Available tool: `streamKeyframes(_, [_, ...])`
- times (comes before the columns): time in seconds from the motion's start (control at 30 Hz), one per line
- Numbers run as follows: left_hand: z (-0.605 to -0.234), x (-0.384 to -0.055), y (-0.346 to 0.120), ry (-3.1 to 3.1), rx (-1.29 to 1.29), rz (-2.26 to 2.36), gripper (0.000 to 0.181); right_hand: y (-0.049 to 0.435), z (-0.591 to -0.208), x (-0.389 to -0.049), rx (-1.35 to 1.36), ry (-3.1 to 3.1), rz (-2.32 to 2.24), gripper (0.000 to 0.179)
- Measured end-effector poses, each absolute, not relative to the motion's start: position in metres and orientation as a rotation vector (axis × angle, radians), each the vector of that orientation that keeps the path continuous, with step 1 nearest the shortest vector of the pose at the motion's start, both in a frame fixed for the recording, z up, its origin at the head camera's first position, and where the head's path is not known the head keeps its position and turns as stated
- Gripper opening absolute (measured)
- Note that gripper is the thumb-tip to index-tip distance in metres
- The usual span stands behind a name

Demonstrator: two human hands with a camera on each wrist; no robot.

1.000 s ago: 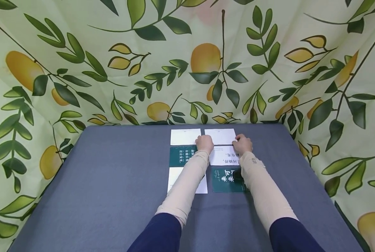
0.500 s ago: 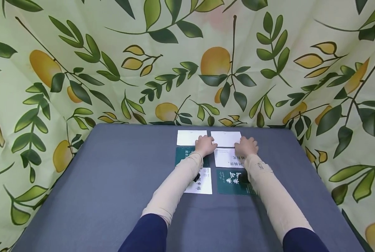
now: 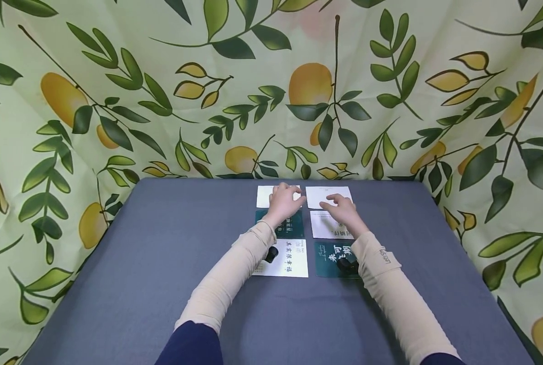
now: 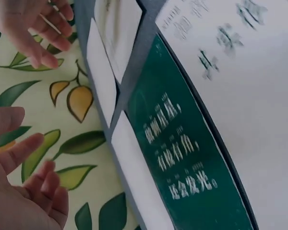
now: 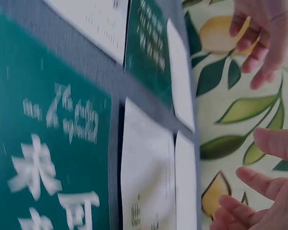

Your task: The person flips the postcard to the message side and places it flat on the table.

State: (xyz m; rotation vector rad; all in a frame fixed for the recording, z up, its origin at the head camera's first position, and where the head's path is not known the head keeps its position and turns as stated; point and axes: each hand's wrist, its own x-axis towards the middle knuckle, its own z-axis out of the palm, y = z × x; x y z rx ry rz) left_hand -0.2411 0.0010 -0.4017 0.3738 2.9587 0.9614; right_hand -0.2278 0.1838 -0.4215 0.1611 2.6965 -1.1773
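Observation:
Several postcards lie in two columns on the cloth. My left hand (image 3: 282,204) is above the plain white postcard (image 3: 264,196) at the far left and the green postcard (image 3: 294,228) below it, fingers loosely spread and holding nothing. Over the far right white postcard (image 3: 317,195) and the white postcard with dark writing (image 3: 324,228) hovers my right hand (image 3: 344,212), its fingers apart. Both wrist views show a gap between the hands and the postcards. Nearest me lie a white postcard with writing (image 3: 292,258) and a green one with white characters (image 3: 327,253), partly hidden by the right wrist's black camera.
A grey cloth-covered table (image 3: 185,243) extends to either side of the postcards. Its far edge meets a hanging curtain (image 3: 253,121) printed with leaves and fruit. Narrow strips of grey cloth separate the postcards.
Both hands have lifted off the postcards. The left hand has moved up and left, the right one slightly inward, with fingers opening. The postcards stay in their two columns.

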Motion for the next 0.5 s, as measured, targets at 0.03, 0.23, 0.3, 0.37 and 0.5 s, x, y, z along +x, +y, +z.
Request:
streamKeyframes(0.03, [-0.401, -0.239, -0.002, 2.955, 0.359, 0.994, 0.036, 0.181, -0.422, -0.227, 0.148, 2.69, -1.213, 0.057])
streamKeyframes(0.23, [-0.407, -0.226, -0.023, 2.92, 0.279, 1.151, 0.041, 0.158, -0.426, -0.216, 0.104, 2.583, -1.437, 0.064])
streamKeyframes(0.3, [-0.413, -0.22, -0.03, 2.895, 0.261, 1.174, 0.044, 0.15, -0.429, -0.211, 0.088, 2.551, -1.472, 0.067])
streamKeyframes(0.37, [-0.418, -0.214, -0.039, 2.861, 0.248, 1.195, 0.047, 0.143, -0.434, -0.207, 0.067, 2.528, -1.492, 0.069])
streamKeyframes(0.5, [-0.428, -0.206, -0.053, 2.807, 0.229, 1.214, 0.052, 0.133, -0.441, -0.201, 0.051, 2.494, -1.525, 0.072])
